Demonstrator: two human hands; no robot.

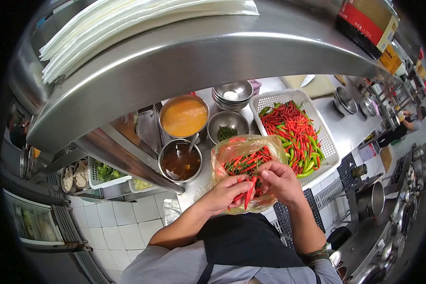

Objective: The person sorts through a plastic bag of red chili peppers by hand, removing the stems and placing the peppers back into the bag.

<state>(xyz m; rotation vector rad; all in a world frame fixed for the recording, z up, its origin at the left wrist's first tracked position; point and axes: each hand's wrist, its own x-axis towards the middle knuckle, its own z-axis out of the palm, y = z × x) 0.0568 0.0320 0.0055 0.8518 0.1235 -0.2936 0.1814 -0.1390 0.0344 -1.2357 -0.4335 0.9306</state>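
My left hand (222, 195) is closed around a few red chili peppers (249, 193), their tips pointing down toward me. Right beside it, my right hand (285, 183) has thumb and fingers pinched together at the green stem end of a chili. Both hands are over the near side of an open clear plastic bag (218, 158), which holds many red chilies (258, 156) with green stems. Behind the bag, a steel bowl (242, 124) contains small green stems (226, 133). To the right, red and green chilies (288, 124) fill a white perforated basket (335, 150).
A steel shelf (175, 47) arches overhead, carrying white folded sheets (128, 28) and a large bottle (367, 26). Left of the bag stand pots of orange liquid (183, 117) and dark sauce (180, 161). A knife (307, 80) lies at the back; another person (407, 125) is far right.
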